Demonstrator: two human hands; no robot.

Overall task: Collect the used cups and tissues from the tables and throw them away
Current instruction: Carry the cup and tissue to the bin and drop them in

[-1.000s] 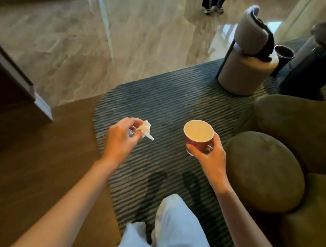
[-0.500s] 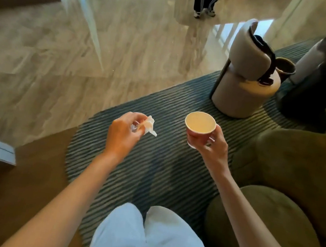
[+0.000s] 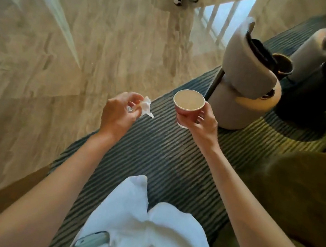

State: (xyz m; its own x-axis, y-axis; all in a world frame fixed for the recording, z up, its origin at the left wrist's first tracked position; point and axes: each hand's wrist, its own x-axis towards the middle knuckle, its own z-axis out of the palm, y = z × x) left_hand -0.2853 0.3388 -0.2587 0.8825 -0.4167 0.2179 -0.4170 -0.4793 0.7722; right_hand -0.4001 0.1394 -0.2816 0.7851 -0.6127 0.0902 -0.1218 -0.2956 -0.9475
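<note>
Left hand (image 3: 118, 115) pinches a crumpled white tissue (image 3: 146, 107) between thumb and curled fingers; the wad protrudes toward the right hand. Right hand (image 3: 200, 126) grips a paper cup (image 3: 188, 106) upright, fingers wrapped round its wall. Cup exterior is reddish; interior is pale (contents cannot be determined). Both items are held in the air above the striped rug (image 3: 166, 158), near its edge at the marble floor (image 3: 106, 40).
</note>
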